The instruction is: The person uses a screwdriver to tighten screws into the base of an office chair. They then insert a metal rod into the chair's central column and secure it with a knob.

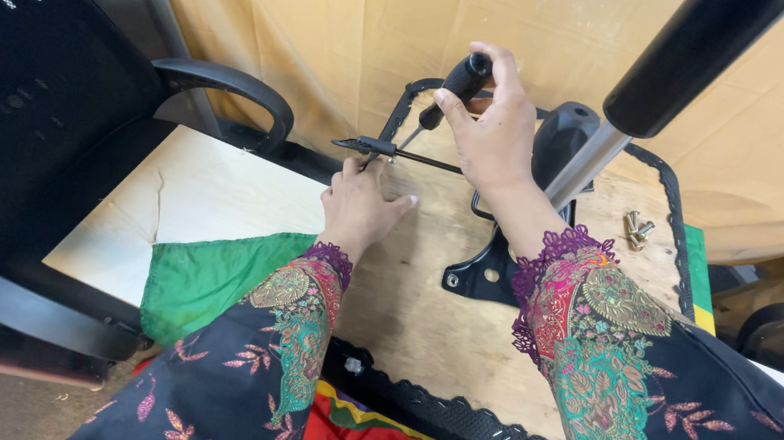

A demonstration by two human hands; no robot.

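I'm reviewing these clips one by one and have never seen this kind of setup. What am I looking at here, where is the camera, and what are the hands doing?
There is no machine: one camera sits on a person's head and looks down at their own two hands. An upturned chair seat, bare plywood edged in black fabric, lies on a table. A black metal mechanism plate with a gas cylinder is mounted on it. The right hand grips a black-handled screwdriver. The left hand steadies a thin black lever. Loose bolts lie on the wood.
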